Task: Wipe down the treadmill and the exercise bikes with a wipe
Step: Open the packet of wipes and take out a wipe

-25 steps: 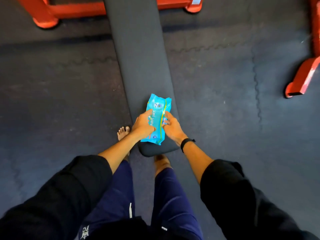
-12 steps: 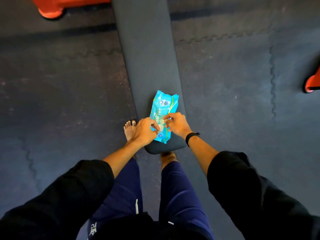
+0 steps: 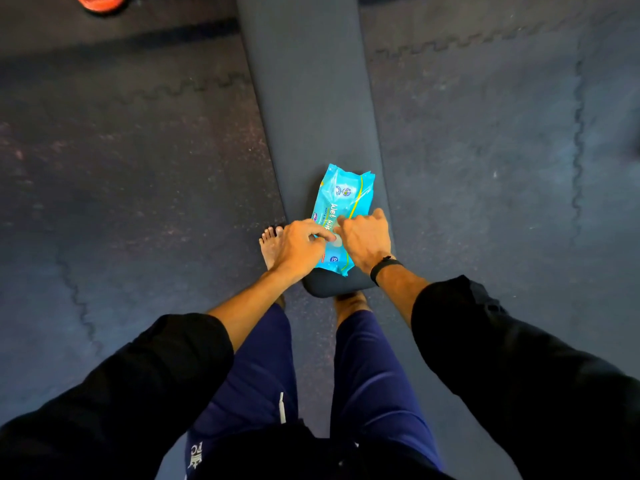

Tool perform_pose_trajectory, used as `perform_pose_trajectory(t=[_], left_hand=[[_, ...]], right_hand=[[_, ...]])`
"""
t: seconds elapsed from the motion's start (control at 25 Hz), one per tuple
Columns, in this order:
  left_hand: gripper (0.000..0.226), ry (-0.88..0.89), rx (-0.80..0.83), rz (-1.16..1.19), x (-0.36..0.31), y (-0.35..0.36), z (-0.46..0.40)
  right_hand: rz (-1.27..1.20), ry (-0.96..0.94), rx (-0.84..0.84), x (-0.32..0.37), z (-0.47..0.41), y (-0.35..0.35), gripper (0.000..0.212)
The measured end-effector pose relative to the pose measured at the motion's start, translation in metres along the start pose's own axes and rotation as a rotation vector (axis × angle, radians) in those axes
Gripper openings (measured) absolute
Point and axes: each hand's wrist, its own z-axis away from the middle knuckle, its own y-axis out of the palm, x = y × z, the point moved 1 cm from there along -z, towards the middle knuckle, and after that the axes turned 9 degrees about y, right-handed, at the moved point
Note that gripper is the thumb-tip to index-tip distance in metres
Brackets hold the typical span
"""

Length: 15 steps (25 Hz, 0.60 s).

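Lay flat on the bench pad (image 3: 311,98): blue wipe pack (image 3: 341,199). Pressed down at 7 o'clock with left hand (image 3: 298,247), fingers nearly straight. Pinched the flap with right hand (image 3: 363,239), fingers curled.

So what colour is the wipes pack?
Bright turquoise-blue wipes pack with a yellow stripe, head view.

One blue wipes pack (image 3: 341,216) lies on one long dark bench (image 3: 308,98). Two hands are at the pack: one left hand (image 3: 300,249) and one right hand (image 3: 363,240). One black wristband (image 3: 382,266) sits on the right wrist. Two bare feet show, one (image 3: 270,245) left of the bench, one (image 3: 349,303) partly hidden. One red object (image 3: 100,2) shows at the top edge.
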Motion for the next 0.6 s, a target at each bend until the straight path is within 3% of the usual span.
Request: perform_pose_trajectory(t=[0.08, 0.2, 0.32, 0.4, 0.6], left_hand=[[0.025, -0.035, -0.02, 0.118, -0.025, -0.013, 0.005], [0.023, -0.048, -0.081, 0.203, -0.033, -0.014, 0.004], [0.019, -0.048, -0.089, 0.173, -0.032, -0.011, 0.003], [0.015, -0.034, -0.089, 0.141, -0.032, -0.011, 0.002], [0.013, -0.003, -0.097, 0.109, -0.03, -0.011, 0.0]], right_hand=[[0.07, -0.015, -0.033, 0.002, -0.007, 0.0, 0.016], [0.075, -0.044, -0.061, 0.006, -0.015, 0.001, 0.034], [0.02, -0.038, -0.058, 0.01, -0.015, 0.012, 0.012], [0.024, -0.007, -0.091, 0.013, -0.012, 0.017, 0.022], [0.063, -0.052, -0.124, 0.015, -0.011, 0.018, 0.025]])
